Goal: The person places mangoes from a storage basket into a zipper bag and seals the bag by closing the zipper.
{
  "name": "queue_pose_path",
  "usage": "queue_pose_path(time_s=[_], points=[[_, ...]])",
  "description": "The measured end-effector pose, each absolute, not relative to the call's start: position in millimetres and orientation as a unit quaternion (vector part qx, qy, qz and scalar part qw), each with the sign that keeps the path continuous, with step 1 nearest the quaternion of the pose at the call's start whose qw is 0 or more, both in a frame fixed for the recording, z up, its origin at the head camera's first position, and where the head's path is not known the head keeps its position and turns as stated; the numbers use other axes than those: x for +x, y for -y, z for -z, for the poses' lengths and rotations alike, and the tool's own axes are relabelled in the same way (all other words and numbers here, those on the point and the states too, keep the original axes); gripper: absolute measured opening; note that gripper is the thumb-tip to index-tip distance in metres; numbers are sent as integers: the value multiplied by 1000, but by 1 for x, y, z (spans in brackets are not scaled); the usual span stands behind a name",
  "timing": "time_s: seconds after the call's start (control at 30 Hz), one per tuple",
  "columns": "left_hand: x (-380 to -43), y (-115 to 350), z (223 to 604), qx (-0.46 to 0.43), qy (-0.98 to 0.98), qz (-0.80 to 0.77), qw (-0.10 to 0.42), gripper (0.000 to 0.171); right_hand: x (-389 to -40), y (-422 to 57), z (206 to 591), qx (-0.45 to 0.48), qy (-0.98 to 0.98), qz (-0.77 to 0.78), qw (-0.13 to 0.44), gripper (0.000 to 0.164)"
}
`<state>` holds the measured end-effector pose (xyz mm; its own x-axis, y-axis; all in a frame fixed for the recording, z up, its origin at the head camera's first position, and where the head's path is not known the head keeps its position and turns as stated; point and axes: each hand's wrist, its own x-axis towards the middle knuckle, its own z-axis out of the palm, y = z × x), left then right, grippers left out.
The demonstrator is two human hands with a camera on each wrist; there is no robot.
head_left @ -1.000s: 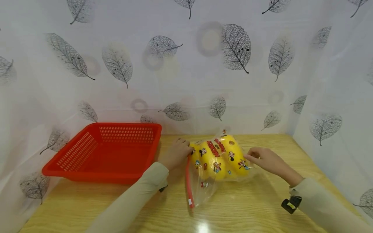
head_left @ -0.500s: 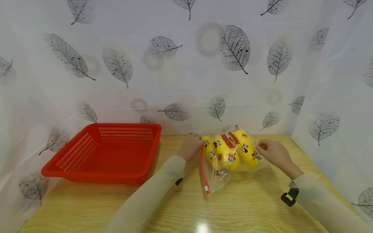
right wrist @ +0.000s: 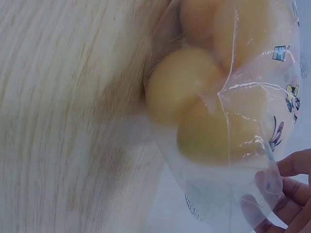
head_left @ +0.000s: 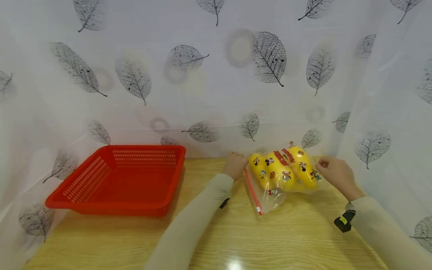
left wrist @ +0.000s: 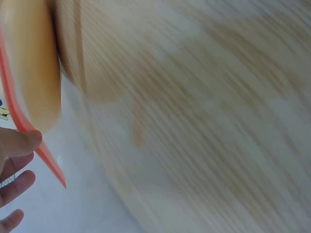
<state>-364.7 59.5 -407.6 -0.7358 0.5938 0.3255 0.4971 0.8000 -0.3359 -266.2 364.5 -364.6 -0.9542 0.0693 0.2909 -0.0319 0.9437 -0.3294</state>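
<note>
Fingers of the left hand are curled and pinch the red zip strip at the mouth of a clear plastic bag; the left wrist view shows a fingertip pressed against that strip, though the picture is blurred. Fingers of the right hand are bent in and pinch the far, closed end of the same bag, and the right wrist view shows them behind the clear film.

The bag lies on the wooden table, near its back right corner, and holds about 4 yellow lemons; I cannot count them for certain. Cartoon figures and red lettering are printed on the film. The zip strip runs slanted toward the person, its lower end resting on the table.

To the left stands a red plastic basket with slotted walls, well apart from the bag and from both hands. Between basket and bag only the left forearm crosses the wood. A white curtain with grey leaf prints hangs close behind the table and along its right side, just beside the right hand.

Both arms wear pale long sleeves. The left forearm reaches up from the lower middle, the right forearm comes in from the lower right, and a dark strap sits at the right wrist. The hands sit at the 2 ends of the bag, level with each other.
</note>
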Motion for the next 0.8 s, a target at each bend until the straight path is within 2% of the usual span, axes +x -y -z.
queue_pose_path(time_s=[0.33, 0.63, 0.8], points=[[-365, -96, 416, -277, 927, -130, 217, 17, -259, -392, 360, -52, 978, -146, 142, 28], [-360, -110, 414, -293, 922, -119, 224, 15, -254, -408, 359, -84, 980, -132, 121, 35], [-360, -107, 418, -299, 924, -113, 210, 24, -251, -405, 357, -91, 981, -134, 110, 36]])
